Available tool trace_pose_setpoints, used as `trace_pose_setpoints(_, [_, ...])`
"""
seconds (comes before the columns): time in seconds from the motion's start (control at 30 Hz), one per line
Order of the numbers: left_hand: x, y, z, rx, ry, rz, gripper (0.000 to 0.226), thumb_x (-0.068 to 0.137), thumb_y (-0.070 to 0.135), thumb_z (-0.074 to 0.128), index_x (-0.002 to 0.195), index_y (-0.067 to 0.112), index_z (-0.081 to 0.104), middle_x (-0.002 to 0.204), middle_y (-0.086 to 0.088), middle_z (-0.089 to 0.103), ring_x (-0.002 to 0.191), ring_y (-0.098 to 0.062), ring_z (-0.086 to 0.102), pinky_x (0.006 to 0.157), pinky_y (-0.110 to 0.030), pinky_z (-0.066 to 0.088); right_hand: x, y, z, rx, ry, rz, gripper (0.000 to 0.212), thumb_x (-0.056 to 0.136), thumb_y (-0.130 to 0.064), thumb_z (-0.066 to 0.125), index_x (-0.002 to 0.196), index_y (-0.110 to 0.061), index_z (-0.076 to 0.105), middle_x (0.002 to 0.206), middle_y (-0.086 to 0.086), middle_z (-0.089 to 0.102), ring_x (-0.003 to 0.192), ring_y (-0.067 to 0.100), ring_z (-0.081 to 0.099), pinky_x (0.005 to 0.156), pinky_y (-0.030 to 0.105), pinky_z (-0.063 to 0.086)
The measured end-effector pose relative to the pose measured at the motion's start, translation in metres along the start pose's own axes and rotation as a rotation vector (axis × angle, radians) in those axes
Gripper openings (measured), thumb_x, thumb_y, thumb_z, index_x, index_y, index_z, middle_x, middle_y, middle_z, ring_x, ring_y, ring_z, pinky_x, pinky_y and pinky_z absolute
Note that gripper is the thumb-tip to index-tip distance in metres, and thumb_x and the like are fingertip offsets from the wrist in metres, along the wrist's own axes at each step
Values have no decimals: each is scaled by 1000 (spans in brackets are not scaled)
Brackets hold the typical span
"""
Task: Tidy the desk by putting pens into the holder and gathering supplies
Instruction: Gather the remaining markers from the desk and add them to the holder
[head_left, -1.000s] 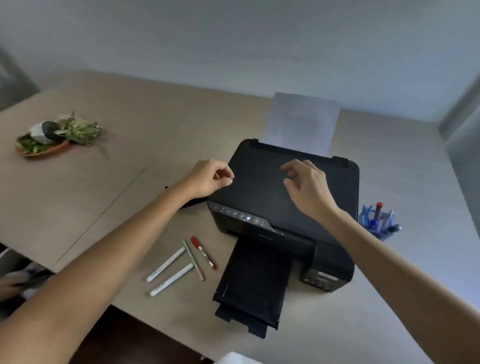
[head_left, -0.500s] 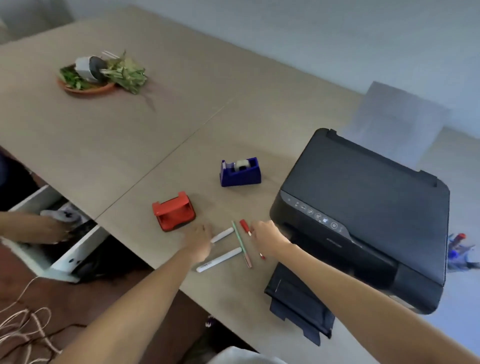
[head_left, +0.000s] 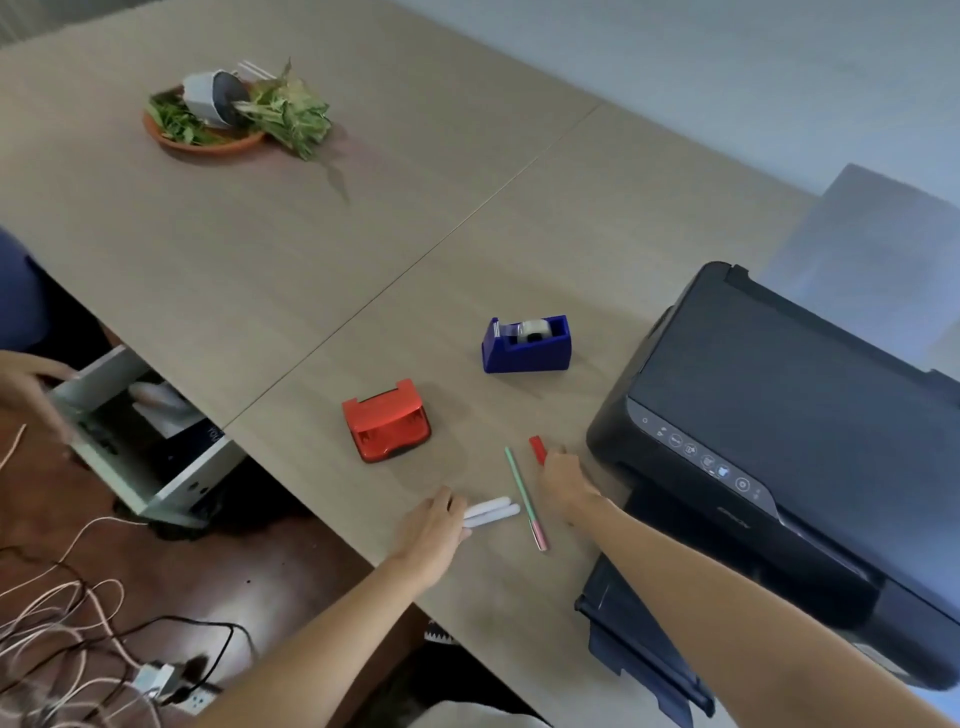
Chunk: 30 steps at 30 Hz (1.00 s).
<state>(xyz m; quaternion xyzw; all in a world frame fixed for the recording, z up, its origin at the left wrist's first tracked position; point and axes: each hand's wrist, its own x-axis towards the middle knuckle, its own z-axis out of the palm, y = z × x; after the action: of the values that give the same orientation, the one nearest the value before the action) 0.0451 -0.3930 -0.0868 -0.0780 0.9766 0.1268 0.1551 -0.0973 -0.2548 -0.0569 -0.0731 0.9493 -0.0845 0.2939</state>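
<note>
Two white markers lie side by side near the desk's front edge, and my left hand is closed over their left ends. My right hand covers most of a red-capped pen; only the red cap sticks out above the fingers. Between my hands a thin green pen with a pink end lies on the desk, untouched. The pen holder is out of view.
A red hole punch and a blue tape dispenser sit behind the pens. A black printer fills the right side. A plant saucer stands far left. Another person's hand is at an open drawer.
The view has swung left from the printer to the pens. Both my hands dropped from above the printer to the desk. The two white markers are now gathered together under my left hand.
</note>
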Motion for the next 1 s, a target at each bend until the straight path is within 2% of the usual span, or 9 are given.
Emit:
trace_pose_setpoints(0.13, [-2,-5,3,99,-6,40,41,44,36,95,63,16,64,61,1,60,46,-16,60,33,-26,42,2,-13,3,25,-64,-69,44,98,-7,36,141,-1,29,137,23,47,123,36,50,100,42,43])
trace_pose_setpoints(0.2, [-9,-8,-6,131,-9,46,37,55,35,92,71,14,67,67,0,63,55,-18,63,39,-28,47,-2,-14,9,62,-109,-97,42,96,-18,40,137,-6,40,135,21,50,122,37,49,100,44,42])
trace_pose_setpoints(0.27, [-17,-12,-22,43,-66,-38,29,88,32,67,105,9,61,94,-6,66,82,-24,67,61,-35,51,-4,-16,13,-15,-136,-119,37,95,-10,40,131,-4,45,129,21,54,118,37,53,96,44,45])
trace_pose_setpoints(0.33, [-23,-21,-31,-39,-112,-86,29,102,28,41,124,9,44,104,-8,63,85,-26,62,67,-35,43,-6,-17,12,-52,-121,-144,38,93,1,37,130,-1,45,126,21,57,114,37,57,93,42,48])
trace_pose_setpoints(0.5, [-37,-33,-89,-280,-170,-56,11,103,30,32,103,20,37,68,6,43,62,-20,50,58,-28,32,-26,-23,-21,174,-91,-152,32,96,-7,36,124,2,50,118,21,58,89,29,50,77,37,43])
trace_pose_setpoints(0.67, [-31,17,-175,-333,-7,65,16,100,44,26,111,41,38,74,-10,58,58,-16,50,52,-24,31,-94,-7,-109,386,192,-437,16,98,-14,33,99,-3,45,97,22,63,84,35,53,73,50,49])
trace_pose_setpoints(0.77, [-19,77,-216,-377,27,205,50,87,72,19,112,42,51,64,9,54,57,-7,49,59,-26,41,-145,42,-169,541,385,-511,14,98,-20,38,95,-7,43,87,17,63,81,30,52,71,41,46])
trace_pose_setpoints(0.87, [4,155,-234,-330,62,301,55,97,46,36,127,6,58,65,14,50,58,-7,48,59,-7,41,-182,119,-216,637,560,-469,15,95,-24,48,83,-15,48,77,3,55,63,13,48,58,17,38])
trace_pose_setpoints(1.0, [26,266,-238,-236,15,507,45,102,21,39,146,31,37,87,7,65,66,-15,59,66,-23,48,-208,235,-243,774,798,-210,13,88,-21,59,75,-21,62,60,-8,56,50,0,48,50,7,36])
